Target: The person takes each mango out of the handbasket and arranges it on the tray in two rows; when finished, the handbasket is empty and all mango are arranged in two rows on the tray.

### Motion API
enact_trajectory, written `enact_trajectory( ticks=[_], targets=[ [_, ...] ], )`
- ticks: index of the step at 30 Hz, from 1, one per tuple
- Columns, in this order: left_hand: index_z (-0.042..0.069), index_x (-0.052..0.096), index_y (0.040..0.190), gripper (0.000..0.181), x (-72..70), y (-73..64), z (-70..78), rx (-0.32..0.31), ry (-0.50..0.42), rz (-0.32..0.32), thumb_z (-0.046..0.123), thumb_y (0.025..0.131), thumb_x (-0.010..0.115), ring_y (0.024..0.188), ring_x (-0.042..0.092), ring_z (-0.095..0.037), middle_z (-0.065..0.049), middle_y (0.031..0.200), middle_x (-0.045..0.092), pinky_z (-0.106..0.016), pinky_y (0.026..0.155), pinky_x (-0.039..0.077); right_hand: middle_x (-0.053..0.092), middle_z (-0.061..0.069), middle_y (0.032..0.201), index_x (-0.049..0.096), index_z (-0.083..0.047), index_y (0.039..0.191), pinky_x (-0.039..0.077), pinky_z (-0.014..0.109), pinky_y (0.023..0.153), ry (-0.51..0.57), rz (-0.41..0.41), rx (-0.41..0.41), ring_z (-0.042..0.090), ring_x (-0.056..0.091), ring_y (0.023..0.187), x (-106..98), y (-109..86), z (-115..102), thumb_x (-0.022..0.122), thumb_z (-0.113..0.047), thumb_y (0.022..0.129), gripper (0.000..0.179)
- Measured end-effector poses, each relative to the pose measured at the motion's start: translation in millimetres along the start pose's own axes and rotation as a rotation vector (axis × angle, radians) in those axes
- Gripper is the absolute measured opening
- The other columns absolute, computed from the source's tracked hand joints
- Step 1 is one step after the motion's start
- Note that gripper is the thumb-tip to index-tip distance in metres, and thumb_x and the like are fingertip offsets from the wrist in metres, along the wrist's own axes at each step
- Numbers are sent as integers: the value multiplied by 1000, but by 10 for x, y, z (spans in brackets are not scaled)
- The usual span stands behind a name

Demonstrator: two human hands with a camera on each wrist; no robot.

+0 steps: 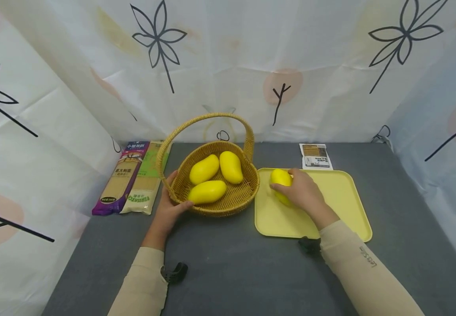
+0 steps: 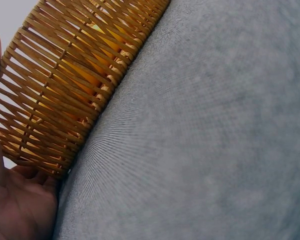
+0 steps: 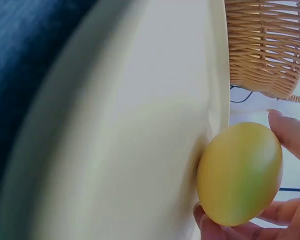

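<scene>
A woven wicker basket (image 1: pixel 228 211) with a tall arched handle holds three yellow mangoes (image 1: pixel 208 192). My left hand (image 1: pixel 167 213) grips the basket's left side, thumb over the rim; in the left wrist view the other fingers reach under the weave (image 2: pixel 55 85). To the right of the basket lies a pale yellow tray (image 1: pixel 344 206). Over the tray's left part, my right hand (image 1: pixel 306 192) holds another mango (image 1: pixel 281 177) between thumb and fingers. The right wrist view shows this mango (image 3: pixel 240 175) close to the tray surface, with a greenish patch on its skin.
Two long packets of noodles, one purple (image 1: pixel 123 180) and one green (image 1: pixel 145 186), lie left of the basket. Behind the tray is a small white and brown packet (image 1: pixel 315 156). A printed curtain (image 1: pixel 220 57) stands around the dark grey table (image 1: pixel 228 267).
</scene>
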State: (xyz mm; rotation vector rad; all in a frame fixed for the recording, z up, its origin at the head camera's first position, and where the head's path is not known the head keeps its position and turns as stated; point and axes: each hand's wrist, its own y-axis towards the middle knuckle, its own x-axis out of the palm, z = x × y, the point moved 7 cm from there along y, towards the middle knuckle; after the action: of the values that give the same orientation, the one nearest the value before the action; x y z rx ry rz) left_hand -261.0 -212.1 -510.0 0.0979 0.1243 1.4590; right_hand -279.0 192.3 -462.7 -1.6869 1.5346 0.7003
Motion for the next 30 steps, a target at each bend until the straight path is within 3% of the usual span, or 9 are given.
enact_trajectory(
  ticks=[6,14,24,30],
  targets=[
    [28,23,175,97,7,8,-5,13,-8,-5,-10,100,71,155,32,-30,-3,175,24,-24,114,38,54,34,149,44,9,158,48,59,102,71,-63,-5,46,57,125,-37,-15,51,67,-56,105,87],
    [30,22,174,96,1,1,-7,4,-5,-3,-7,101,72,155,33,-28,-1,174,25,-24,115,37,50,38,150,34,9,163,62,43,82,361,-188,50,41,65,111,-13,-38,105,74,-35,105,83],
    [29,22,174,96,-5,-1,-19,-1,2,-3,-5,101,73,155,32,-28,-2,174,25,-24,116,35,48,36,153,37,5,164,60,43,90,456,-144,55,44,61,123,26,85,186,75,-35,105,81],
    [30,22,174,96,-5,1,-16,1,4,-3,-6,101,73,156,31,-28,-1,174,25,-25,116,35,47,35,154,35,4,165,60,42,88,470,-122,59,44,61,122,32,128,201,73,-36,107,80]
  ],
)
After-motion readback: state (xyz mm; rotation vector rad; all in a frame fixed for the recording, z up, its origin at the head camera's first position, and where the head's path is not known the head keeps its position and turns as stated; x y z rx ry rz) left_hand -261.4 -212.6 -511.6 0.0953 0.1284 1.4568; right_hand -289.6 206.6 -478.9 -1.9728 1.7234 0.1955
